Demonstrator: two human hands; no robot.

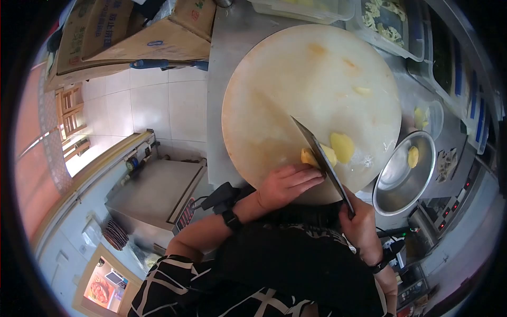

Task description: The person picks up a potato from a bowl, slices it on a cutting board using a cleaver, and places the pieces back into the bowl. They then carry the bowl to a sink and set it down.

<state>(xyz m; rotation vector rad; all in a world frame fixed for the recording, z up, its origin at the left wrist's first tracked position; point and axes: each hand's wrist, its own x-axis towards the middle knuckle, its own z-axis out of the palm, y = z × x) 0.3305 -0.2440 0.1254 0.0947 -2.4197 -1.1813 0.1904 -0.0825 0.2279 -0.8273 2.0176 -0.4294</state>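
On the round cutting board (pixel 264 68) lies a peeled yellow potato (pixel 307 157), with the blade of a cleaver (pixel 318 150) in it or right against it. My left hand (pixel 289 186) holds the potato from the near left, fingers bent together close to the blade. The cleaver's handle is in the closed fist of my right hand (pixel 362 221), and its blade points away to the upper left. Just right of the blade, a flat potato slice (pixel 343 148) rests on the board. A small thin yellow piece (pixel 362 91) lies farther back.
A steel bowl (pixel 388 198) with a yellow piece (pixel 413 157) inside stands right of the board. Clear plastic tubs (pixel 414 50) line the back right, one holding cauliflower. Cardboard boxes (pixel 153 45) stand at the upper left, beside a blue handle (pixel 150 64).
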